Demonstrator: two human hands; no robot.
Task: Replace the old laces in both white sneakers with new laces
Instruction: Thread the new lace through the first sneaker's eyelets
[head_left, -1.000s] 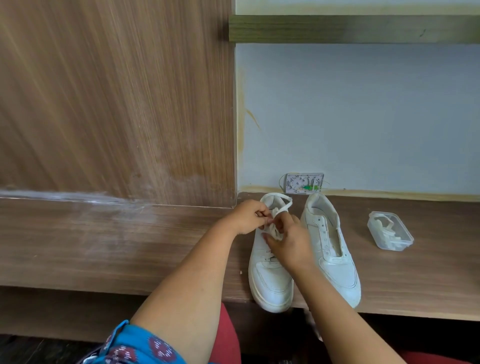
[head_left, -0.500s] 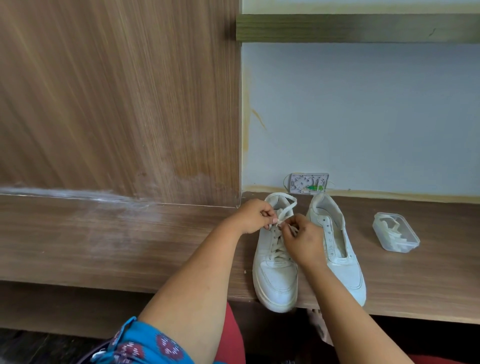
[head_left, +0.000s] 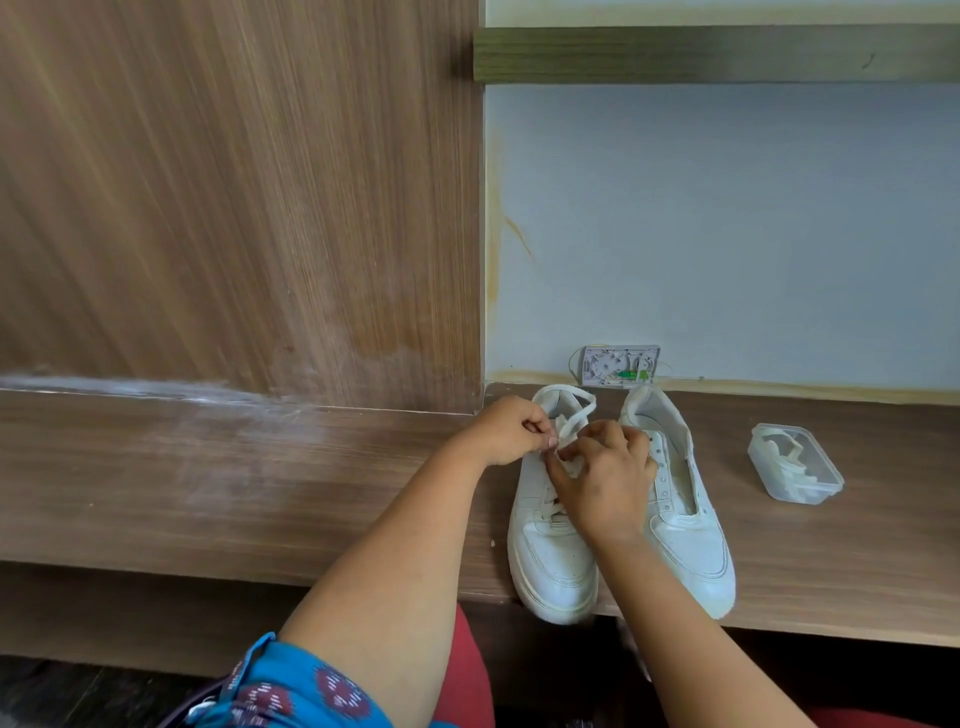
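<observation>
Hands at lace on left white leather sneaker (head_left: 550, 545), near top eyelets.

L hand (head_left: 511, 431) curled, pinching flat white lace (head_left: 574, 415) by collar; R hand (head_left: 602, 478) curled over tongue, apparently gripping same lace, fingertips hidden so can't confirm. Second white sneaker (head_left: 685, 525) just beside, w/ no lace in visible eyelets. Clear plastic box w/ white laces (head_left: 795, 470) further right on brown wood-grain desk (head_left: 260, 493). Risks, prob: uneven pull leaving one end short; lace twisting flat-to-edge in eyelet; toes overhang desk edge, so hard tug could drag shoe off.
</observation>
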